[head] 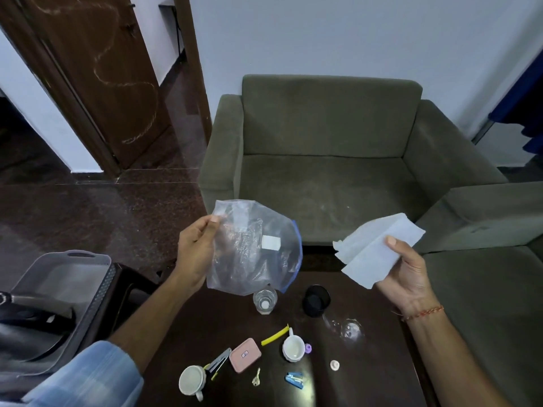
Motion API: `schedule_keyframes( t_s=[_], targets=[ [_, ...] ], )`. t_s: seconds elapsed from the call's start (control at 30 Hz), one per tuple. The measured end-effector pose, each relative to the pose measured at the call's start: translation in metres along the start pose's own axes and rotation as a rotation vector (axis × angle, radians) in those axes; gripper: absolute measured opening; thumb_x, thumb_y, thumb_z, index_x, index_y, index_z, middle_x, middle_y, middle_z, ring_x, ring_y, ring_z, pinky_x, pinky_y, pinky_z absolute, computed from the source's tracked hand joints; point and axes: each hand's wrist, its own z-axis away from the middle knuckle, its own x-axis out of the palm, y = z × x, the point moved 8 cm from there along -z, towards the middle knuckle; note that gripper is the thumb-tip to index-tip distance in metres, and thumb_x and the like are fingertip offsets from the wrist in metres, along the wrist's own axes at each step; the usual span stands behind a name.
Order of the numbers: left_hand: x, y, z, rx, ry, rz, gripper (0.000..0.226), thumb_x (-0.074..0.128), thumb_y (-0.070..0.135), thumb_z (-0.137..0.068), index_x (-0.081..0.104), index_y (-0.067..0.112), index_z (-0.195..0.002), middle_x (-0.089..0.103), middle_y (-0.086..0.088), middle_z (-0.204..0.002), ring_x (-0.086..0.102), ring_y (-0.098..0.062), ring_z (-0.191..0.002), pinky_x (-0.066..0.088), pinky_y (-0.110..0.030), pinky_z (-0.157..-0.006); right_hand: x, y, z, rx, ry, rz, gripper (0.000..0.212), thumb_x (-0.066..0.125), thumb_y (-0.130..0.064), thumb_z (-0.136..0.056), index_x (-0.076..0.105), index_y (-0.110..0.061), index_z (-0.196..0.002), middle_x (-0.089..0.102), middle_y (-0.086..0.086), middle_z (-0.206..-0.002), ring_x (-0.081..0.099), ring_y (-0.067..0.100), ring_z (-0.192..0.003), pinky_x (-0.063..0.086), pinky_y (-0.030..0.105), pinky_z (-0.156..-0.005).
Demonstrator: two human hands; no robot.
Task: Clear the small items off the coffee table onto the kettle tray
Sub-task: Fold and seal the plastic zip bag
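My left hand (195, 252) holds a clear plastic zip bag (255, 248) by its left edge, raised above the dark coffee table (367, 362). My right hand (407, 277) grips a stack of white paper napkins (373, 248) above the table's right side. On the table lie a glass (264, 301), a black cup (316, 301), a tipped clear glass (346, 329), two white cups (293, 348) (192, 380), a pink case (244, 355), a yellow strip (274, 336), a key (256, 376), a blue stapler (294, 380) and a small white cap (334, 365). The grey kettle tray (100, 295) stands at the left with a dark kettle (32, 318) in it.
A green armchair (329, 148) stands behind the table and a second sofa (484, 289) runs along the right. A grey-and-yellow tool (219, 364) and a purple piece (307, 348) also lie on the table. A brown door (97, 69) is open at the back left.
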Motion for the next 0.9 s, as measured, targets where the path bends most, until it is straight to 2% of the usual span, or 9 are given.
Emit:
schedule_keyframes(
  t_s=[0.1, 0.2, 0.27, 0.4, 0.5, 0.57, 0.73, 0.8, 0.9],
  targets=[
    [0.004, 0.000, 0.003, 0.001, -0.009, -0.001, 0.022, 0.060, 0.041, -0.094, 0.076, 0.026, -0.098, 0.076, -0.004, -0.101, 0.072, -0.022, -0.097, 0.058, -0.038, -0.082, 0.003, -0.013, -0.002, -0.059, -0.072, -0.042, 0.051, 0.054, -0.018, -0.081, 0.055, -0.015, -0.132, 0.062, 0.004, -0.122, 0.059, 0.022, -0.115, 0.042, 0.047, -0.107],
    [0.003, 0.001, 0.005, 0.003, -0.005, 0.006, 0.021, 0.061, 0.041, -0.093, 0.076, 0.027, -0.098, 0.076, -0.003, -0.103, 0.072, -0.022, -0.099, 0.057, -0.039, -0.083, -0.013, -0.028, -0.007, -0.107, -0.061, 0.013, 0.045, 0.043, -0.012, -0.087, 0.061, -0.024, -0.127, 0.060, 0.000, -0.133, 0.055, 0.020, -0.125, 0.041, 0.052, -0.107],
    [0.001, 0.001, 0.006, 0.006, 0.000, 0.007, 0.020, 0.060, 0.038, -0.095, 0.076, 0.027, -0.099, 0.075, -0.004, -0.104, 0.072, -0.022, -0.099, 0.057, -0.038, -0.083, -0.023, -0.036, -0.010, -0.129, -0.055, 0.025, 0.042, 0.045, -0.010, -0.088, 0.055, -0.022, -0.126, 0.055, 0.004, -0.139, 0.050, 0.025, -0.132, 0.039, 0.057, -0.106],
    [-0.004, 0.000, 0.010, 0.007, 0.023, -0.006, 0.019, 0.058, 0.034, -0.097, 0.076, 0.028, -0.096, 0.076, -0.001, -0.101, 0.072, -0.016, -0.094, 0.058, -0.027, -0.075, -0.044, -0.037, -0.020, -0.093, 0.093, 0.172, 0.028, 0.071, -0.009, -0.074, 0.062, -0.015, -0.100, 0.067, 0.005, -0.089, 0.069, 0.022, -0.086, 0.054, 0.050, -0.088],
    [-0.006, -0.005, 0.014, -0.013, 0.033, 0.000, 0.020, 0.058, 0.034, -0.097, 0.076, 0.027, -0.095, 0.077, 0.001, -0.096, 0.072, -0.011, -0.088, 0.057, -0.022, -0.069, -0.063, -0.023, -0.025, 0.018, 0.250, 0.497, 0.016, 0.076, -0.011, -0.069, 0.071, -0.017, -0.083, 0.070, 0.005, -0.074, 0.066, 0.021, -0.067, 0.058, 0.034, -0.062],
    [-0.009, -0.010, 0.017, -0.026, 0.043, -0.006, 0.020, 0.058, 0.035, -0.097, 0.076, 0.026, -0.095, 0.076, 0.001, -0.096, 0.073, -0.010, -0.087, 0.057, -0.021, -0.068, -0.078, -0.008, -0.032, 0.130, 0.286, 0.693, 0.013, 0.076, -0.008, -0.072, 0.072, -0.016, -0.081, 0.072, 0.007, -0.076, 0.066, 0.022, -0.067, 0.056, 0.031, -0.056],
    [-0.017, -0.031, 0.028, -0.069, 0.083, -0.007, 0.020, 0.058, 0.034, -0.097, 0.077, 0.028, -0.093, 0.076, 0.004, -0.091, 0.072, -0.007, -0.083, 0.056, -0.018, -0.066, -0.119, 0.037, -0.055, 0.365, 0.347, 0.992, 0.019, 0.068, -0.002, -0.080, 0.067, -0.013, -0.096, 0.069, 0.011, -0.085, 0.066, 0.024, -0.069, 0.053, 0.032, -0.057],
    [-0.021, -0.044, 0.034, -0.093, 0.102, -0.007, 0.021, 0.057, 0.032, -0.098, 0.077, 0.029, -0.093, 0.076, 0.004, -0.091, 0.072, -0.008, -0.084, 0.056, -0.020, -0.068, -0.133, 0.055, -0.067, 0.428, 0.320, 1.098, 0.025, 0.062, 0.003, -0.080, 0.064, -0.014, -0.098, 0.066, 0.013, -0.094, 0.066, 0.025, -0.076, 0.053, 0.032, -0.062],
    [-0.026, -0.063, 0.041, -0.109, 0.129, -0.025, 0.021, 0.057, 0.031, -0.099, 0.077, 0.027, -0.094, 0.076, 0.004, -0.090, 0.070, -0.010, -0.086, 0.057, -0.024, -0.073, -0.152, 0.080, -0.079, 0.548, 0.280, 1.305, 0.047, 0.069, -0.002, -0.078, 0.051, -0.009, -0.120, 0.062, 0.013, -0.111, 0.066, 0.032, -0.097, 0.057, 0.040, -0.074]
  ],
)
